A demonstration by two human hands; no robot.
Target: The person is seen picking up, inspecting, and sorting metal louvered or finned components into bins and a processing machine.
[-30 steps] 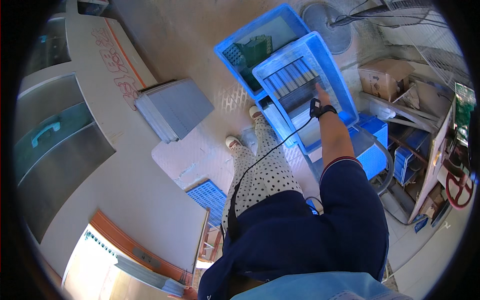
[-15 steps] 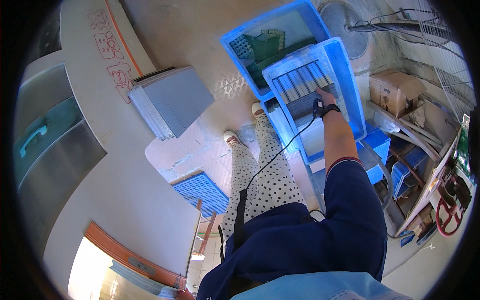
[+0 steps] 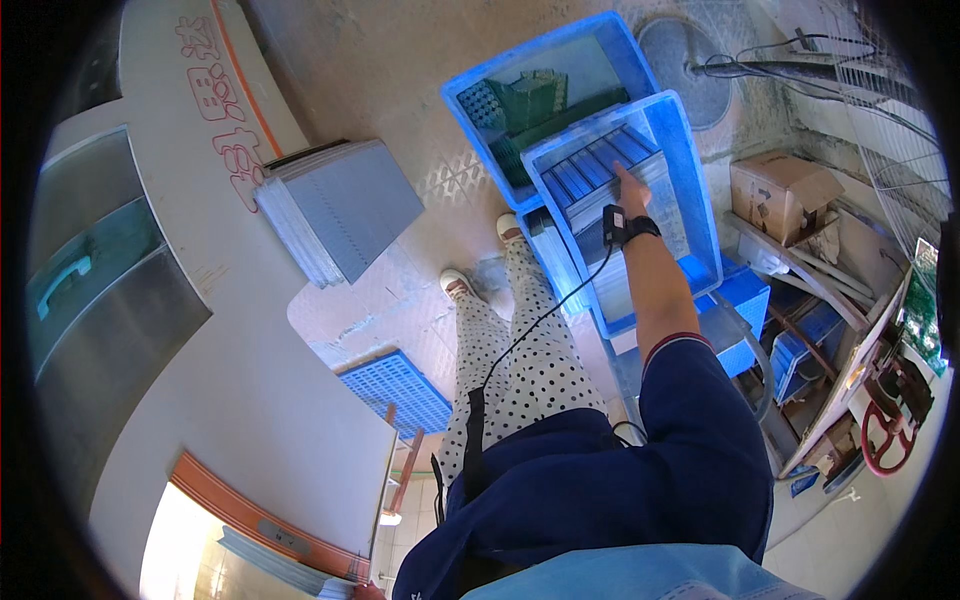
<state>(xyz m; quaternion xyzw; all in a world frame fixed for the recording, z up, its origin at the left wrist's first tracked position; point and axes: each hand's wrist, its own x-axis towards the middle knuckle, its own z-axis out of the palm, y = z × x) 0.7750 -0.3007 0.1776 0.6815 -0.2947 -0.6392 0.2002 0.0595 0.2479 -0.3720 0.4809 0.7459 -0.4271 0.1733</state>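
Observation:
My right hand (image 3: pixel 632 192) reaches into the upper blue plastic bin (image 3: pixel 708 215). Its fingers are closed at the near right edge of a grey slotted rack (image 3: pixel 592 172) with dark parallel bars. The rack sits tilted in the bin, and the palm side of the hand is hidden. A black strap with a small cabled box is on that wrist. Only a sliver of my left hand (image 3: pixel 370 591) shows at the lower edge, beside pale stacked sheets (image 3: pixel 335 588); its fingers cannot be made out.
Behind stands a second blue bin (image 3: pixel 462 100) with green perforated pieces. A stack of grey panels (image 3: pixel 350 210) juts from the white machine (image 3: pixel 250 330) on the left. A blue grid panel (image 3: pixel 400 390) is lower down. At right are a cardboard box (image 3: pixel 775 195) and a red handwheel (image 3: pixel 888 440).
My right hand has shifted slightly up and left within the bin. The slotted rack has tipped, its barred face now slanted. The whole view has shifted a little.

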